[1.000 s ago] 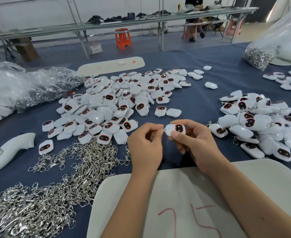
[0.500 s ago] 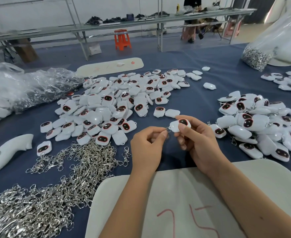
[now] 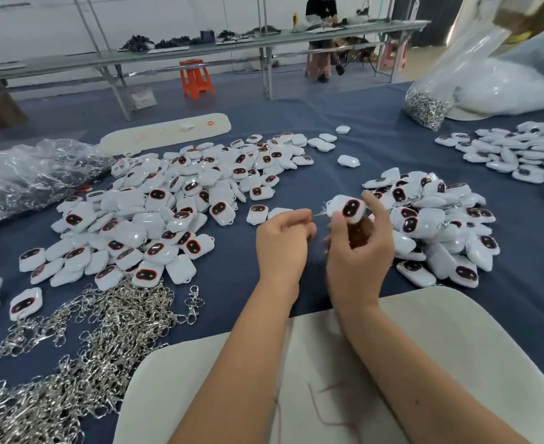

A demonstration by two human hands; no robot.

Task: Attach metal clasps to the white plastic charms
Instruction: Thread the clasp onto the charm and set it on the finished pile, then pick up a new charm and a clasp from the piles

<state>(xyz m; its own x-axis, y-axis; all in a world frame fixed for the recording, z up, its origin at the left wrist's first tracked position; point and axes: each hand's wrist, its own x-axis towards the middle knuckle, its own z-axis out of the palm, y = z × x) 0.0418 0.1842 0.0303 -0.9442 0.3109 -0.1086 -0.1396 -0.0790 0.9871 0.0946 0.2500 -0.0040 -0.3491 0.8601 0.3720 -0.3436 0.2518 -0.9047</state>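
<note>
My right hand [image 3: 358, 248] holds one white charm with a dark red-rimmed face [image 3: 347, 208] between thumb and fingers, raised above the blue table. My left hand [image 3: 283, 241] has its fingers curled just left of it, pinching a thin metal clasp [image 3: 319, 214] that reaches toward the charm's left edge. A large pile of loose charms [image 3: 174, 206] lies to the left. A second pile of charms [image 3: 437, 225] with bits of metal among them lies to the right. A heap of silver clasps [image 3: 81, 347] covers the near left of the table.
A white board [image 3: 424, 363] with red marks lies under my forearms. Crumpled clear plastic bags [image 3: 30, 177] sit far left, a bag of clasps [image 3: 427, 107] far right, more charms [image 3: 514, 152] at right. A person sits at a far bench.
Both hands have moved up and to the right with the charm, closer to the right pile. The charm has tilted so its face shows more.
</note>
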